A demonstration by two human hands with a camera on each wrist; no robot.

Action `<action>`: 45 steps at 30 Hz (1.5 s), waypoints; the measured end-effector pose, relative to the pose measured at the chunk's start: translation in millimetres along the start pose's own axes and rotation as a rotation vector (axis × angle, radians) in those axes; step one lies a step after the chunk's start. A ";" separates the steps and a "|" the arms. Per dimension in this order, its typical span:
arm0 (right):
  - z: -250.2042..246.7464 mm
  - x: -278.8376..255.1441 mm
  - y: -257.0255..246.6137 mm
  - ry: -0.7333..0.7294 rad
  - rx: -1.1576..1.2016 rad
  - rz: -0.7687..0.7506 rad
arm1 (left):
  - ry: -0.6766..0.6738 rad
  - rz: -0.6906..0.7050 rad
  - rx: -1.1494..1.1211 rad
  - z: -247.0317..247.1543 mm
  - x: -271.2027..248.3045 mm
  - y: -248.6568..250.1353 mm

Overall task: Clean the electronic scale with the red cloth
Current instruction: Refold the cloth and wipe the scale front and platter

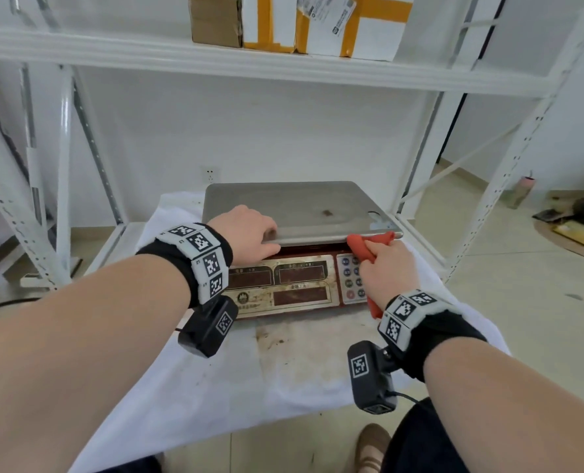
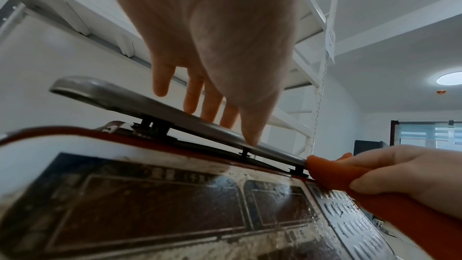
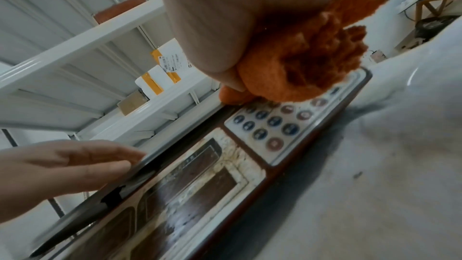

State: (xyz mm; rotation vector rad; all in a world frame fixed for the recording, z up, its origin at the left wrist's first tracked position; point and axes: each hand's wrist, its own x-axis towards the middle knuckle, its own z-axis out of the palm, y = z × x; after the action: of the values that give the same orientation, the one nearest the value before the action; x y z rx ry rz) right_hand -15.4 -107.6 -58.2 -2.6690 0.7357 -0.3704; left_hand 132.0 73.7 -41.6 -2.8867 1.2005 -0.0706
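Observation:
The electronic scale has a steel platter [image 1: 300, 206] and a stained red front panel [image 1: 283, 285] with a keypad [image 3: 272, 124]. My left hand [image 1: 249, 230] rests on the platter's front left edge. Its fingers [image 2: 192, 98] lie straight on top and the thumb touches the rim. My right hand [image 1: 389, 271] grips the bunched red cloth [image 1: 362, 247] and presses it against the platter's front right corner, above the keypad. In the left wrist view the cloth [image 2: 332, 173] wraps the rim's end. A brown spot shows on the platter top.
The scale stands on a stained white sheet [image 1: 283, 370] over a low shelf. White rack posts [image 1: 62, 165] flank it, and an upper shelf [image 1: 215, 59] with parcels [image 1: 317, 22] hangs overhead. Clutter [image 1: 577, 220] lies on the floor to the right.

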 end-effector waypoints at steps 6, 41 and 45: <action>28.9 3.9 -9.1 0.047 0.176 -0.012 | 0.047 -0.032 -0.050 6.1 6.8 2.9; 36.5 30.9 65.6 0.060 0.214 0.116 | 0.085 0.000 0.076 1.7 51.1 88.1; 25.1 37.3 71.4 0.075 0.182 0.152 | 0.063 0.007 0.083 4.4 50.3 87.1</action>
State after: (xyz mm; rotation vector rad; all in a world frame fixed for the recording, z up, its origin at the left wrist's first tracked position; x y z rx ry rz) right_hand -7.5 -178.4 -103.3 -2.4234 0.8774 -0.4748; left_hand 105.9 -23.4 -46.8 -2.8279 1.1875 -0.2078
